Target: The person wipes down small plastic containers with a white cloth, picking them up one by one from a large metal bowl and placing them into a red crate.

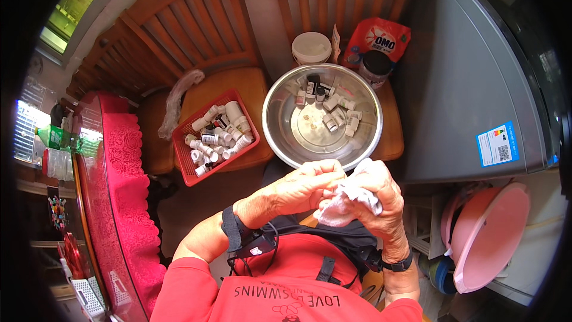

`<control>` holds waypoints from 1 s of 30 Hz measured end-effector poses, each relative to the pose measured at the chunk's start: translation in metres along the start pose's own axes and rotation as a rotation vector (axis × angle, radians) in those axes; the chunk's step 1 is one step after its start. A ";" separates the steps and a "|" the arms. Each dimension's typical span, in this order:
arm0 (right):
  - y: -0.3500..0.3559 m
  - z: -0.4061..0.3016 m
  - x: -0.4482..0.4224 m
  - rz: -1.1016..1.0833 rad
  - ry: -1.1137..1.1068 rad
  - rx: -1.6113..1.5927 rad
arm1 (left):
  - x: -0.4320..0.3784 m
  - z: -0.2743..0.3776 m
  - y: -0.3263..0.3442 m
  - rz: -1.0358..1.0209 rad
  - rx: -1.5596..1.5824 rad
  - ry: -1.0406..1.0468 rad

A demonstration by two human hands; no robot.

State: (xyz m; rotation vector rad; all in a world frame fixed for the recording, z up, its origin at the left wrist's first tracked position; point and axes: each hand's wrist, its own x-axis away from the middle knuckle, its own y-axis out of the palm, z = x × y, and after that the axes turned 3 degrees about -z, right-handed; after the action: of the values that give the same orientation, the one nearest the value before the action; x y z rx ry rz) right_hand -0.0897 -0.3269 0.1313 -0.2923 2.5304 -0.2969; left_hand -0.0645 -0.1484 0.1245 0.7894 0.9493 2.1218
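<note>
My right hand (383, 194) grips a crumpled white cloth (346, 203) in front of my chest. Against the cloth's left side, my left hand (310, 183) has its fingers curled; whether they pinch the cloth or a small thing is hidden. Just beyond both hands stands a wide stainless steel basin (308, 143). Several small white bottles (338, 116) lie in it, with a dark bottle (313, 84) near its far wall. To the left, a red plastic basket (188, 178) holds many small white bottles (219, 141), heaped and lying at various angles.
Wooden chairs (196, 22) carry the basket and basin. Behind the basin are a white tub (311, 49), a dark-lidded jar (376, 65) and a red OMO detergent bag (380, 40). A grey appliance (469, 85) and pink basin (491, 237) stand right; a pink-covered table (125, 188) borders the left.
</note>
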 end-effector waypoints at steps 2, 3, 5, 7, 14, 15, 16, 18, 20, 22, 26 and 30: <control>0.000 0.000 0.000 -0.015 -0.021 0.030 | 0.001 0.002 -0.001 -0.037 0.076 -0.035; -0.001 0.001 0.001 -0.006 -0.035 0.027 | 0.001 0.003 -0.001 -0.044 -0.005 -0.037; 0.000 0.002 0.003 0.001 -0.050 0.025 | 0.000 0.004 0.002 -0.052 -0.086 -0.038; 0.006 -0.001 0.005 0.150 0.179 -0.022 | 0.000 0.006 0.007 -0.043 -0.368 0.150; 0.009 -0.002 0.000 0.261 0.602 -0.303 | 0.000 0.002 0.004 0.006 -0.534 0.305; 0.010 0.000 0.001 0.306 0.661 -0.545 | 0.000 0.006 0.005 0.052 -0.499 0.236; 0.009 0.006 0.006 0.330 0.700 -0.770 | 0.000 0.011 0.006 0.036 -0.437 0.197; 0.002 0.005 0.008 0.305 0.612 -0.809 | -0.002 0.006 0.003 0.097 -0.322 0.192; 0.000 0.005 0.012 0.238 0.530 -0.684 | -0.002 0.006 0.001 0.103 -0.251 0.171; -0.001 0.003 0.013 0.104 0.513 -0.604 | -0.001 0.005 -0.004 -0.009 -0.224 0.100; -0.001 0.002 0.014 0.035 0.507 -0.496 | 0.004 0.007 -0.001 -0.040 -0.093 0.015; 0.001 -0.003 0.012 0.028 0.438 -0.351 | 0.008 0.013 0.003 -0.040 -0.289 -0.020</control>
State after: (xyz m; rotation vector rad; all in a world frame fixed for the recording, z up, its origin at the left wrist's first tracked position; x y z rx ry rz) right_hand -0.1013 -0.3289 0.1278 -0.3569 3.0155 0.1135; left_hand -0.0609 -0.1393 0.1360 0.6377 0.6225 2.1484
